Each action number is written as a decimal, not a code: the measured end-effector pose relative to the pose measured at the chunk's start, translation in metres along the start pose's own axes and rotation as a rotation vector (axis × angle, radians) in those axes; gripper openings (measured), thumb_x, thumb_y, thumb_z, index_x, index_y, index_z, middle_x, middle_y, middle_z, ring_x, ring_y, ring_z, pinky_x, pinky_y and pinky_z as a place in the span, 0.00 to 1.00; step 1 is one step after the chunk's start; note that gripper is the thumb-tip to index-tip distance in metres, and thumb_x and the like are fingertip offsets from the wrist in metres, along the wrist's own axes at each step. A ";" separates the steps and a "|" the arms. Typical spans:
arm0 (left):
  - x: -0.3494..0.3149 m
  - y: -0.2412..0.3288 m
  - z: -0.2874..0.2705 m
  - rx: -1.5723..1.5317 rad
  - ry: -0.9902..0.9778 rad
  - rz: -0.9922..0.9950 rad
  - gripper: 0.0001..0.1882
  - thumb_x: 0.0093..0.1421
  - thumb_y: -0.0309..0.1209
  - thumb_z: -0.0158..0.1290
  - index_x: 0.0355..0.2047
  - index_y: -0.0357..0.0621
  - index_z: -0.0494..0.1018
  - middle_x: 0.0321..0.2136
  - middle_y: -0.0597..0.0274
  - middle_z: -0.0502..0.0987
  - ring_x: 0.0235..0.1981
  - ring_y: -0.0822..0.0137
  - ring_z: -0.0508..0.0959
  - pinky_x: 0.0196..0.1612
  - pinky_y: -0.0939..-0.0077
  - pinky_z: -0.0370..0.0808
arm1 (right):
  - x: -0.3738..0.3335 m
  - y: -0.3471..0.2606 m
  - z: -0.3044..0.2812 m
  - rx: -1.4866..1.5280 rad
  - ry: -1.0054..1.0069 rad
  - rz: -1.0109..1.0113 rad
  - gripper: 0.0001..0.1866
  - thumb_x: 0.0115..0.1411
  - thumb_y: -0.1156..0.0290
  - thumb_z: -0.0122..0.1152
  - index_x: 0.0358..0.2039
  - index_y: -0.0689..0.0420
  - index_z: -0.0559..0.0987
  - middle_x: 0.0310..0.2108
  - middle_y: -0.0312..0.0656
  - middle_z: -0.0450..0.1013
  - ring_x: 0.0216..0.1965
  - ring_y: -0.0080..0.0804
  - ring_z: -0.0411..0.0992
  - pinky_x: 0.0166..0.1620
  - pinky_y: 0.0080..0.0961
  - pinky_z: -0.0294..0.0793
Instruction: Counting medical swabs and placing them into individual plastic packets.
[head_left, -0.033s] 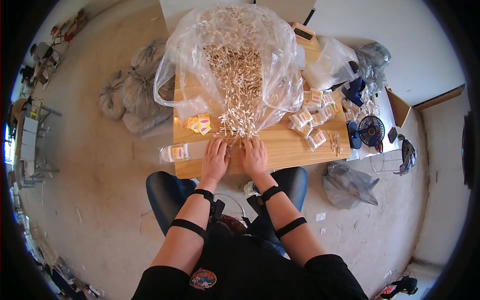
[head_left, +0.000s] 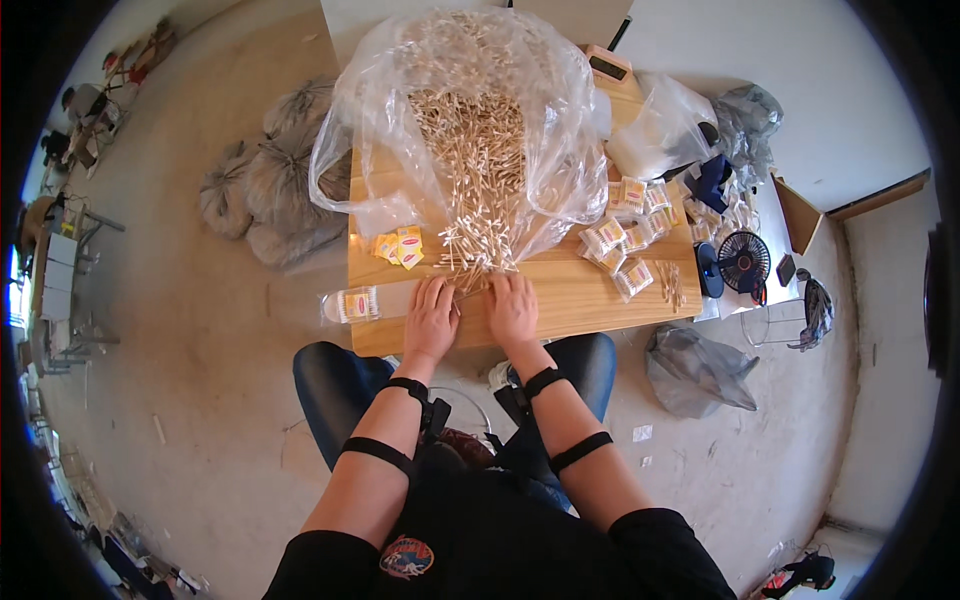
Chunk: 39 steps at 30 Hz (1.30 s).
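A large heap of cotton swabs [head_left: 468, 140] spills from a clear plastic bag [head_left: 560, 150] toward the table's near edge. At the near tip of the heap, my left hand [head_left: 432, 318] and my right hand [head_left: 512, 310] lie side by side with a small gap. Their fingers are bent and pressed together around loose swabs; the fingertips are partly hidden. Left of my left hand lies a clear packet of swabs [head_left: 357, 304] with a printed label, partly slid into a clear sleeve. Just beyond it are several yellow and white cards [head_left: 408, 246].
Packed swab packets [head_left: 632, 275] are piled on the wooden table [head_left: 580, 318] at right, beside a few loose swabs [head_left: 671, 285]. A small fan [head_left: 743, 262] and a pink digital clock [head_left: 608, 66] stand farther off. Stuffed bags [head_left: 285, 185] sit on the floor at left, a grey bag [head_left: 697, 370] at right.
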<state>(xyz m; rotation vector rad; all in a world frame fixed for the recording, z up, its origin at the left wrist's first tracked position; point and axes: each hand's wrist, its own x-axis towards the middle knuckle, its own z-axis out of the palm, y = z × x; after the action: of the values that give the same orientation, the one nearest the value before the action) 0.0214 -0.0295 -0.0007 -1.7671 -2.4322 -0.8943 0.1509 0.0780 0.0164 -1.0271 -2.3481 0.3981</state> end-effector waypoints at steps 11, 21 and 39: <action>-0.002 0.003 -0.001 -0.061 0.133 -0.087 0.16 0.52 0.27 0.58 0.43 0.43 0.72 0.45 0.55 0.72 0.50 0.53 0.71 0.52 0.56 0.68 | -0.017 0.015 -0.004 0.055 0.116 0.186 0.08 0.54 0.71 0.63 0.35 0.57 0.76 0.35 0.48 0.71 0.39 0.50 0.69 0.43 0.42 0.69; -0.013 -0.010 0.000 -0.088 0.284 -0.218 0.12 0.55 0.28 0.56 0.40 0.44 0.71 0.41 0.53 0.74 0.43 0.51 0.73 0.47 0.56 0.69 | -0.019 -0.006 -0.001 -0.065 -0.019 0.276 0.10 0.54 0.66 0.62 0.32 0.56 0.73 0.35 0.49 0.71 0.41 0.50 0.71 0.43 0.43 0.71; -0.010 -0.006 -0.007 -0.195 -0.040 -0.051 0.06 0.50 0.22 0.56 0.28 0.46 0.77 0.29 0.56 0.76 0.35 0.51 0.76 0.36 0.58 0.73 | -0.049 0.001 -0.004 0.136 -0.137 -0.019 0.05 0.54 0.71 0.61 0.29 0.58 0.77 0.31 0.49 0.71 0.37 0.51 0.71 0.40 0.43 0.72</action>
<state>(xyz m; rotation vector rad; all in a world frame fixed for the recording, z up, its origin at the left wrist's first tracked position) 0.0176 -0.0430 -0.0006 -1.8039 -2.5027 -1.1480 0.1811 0.0420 0.0018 -0.9399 -2.4114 0.6297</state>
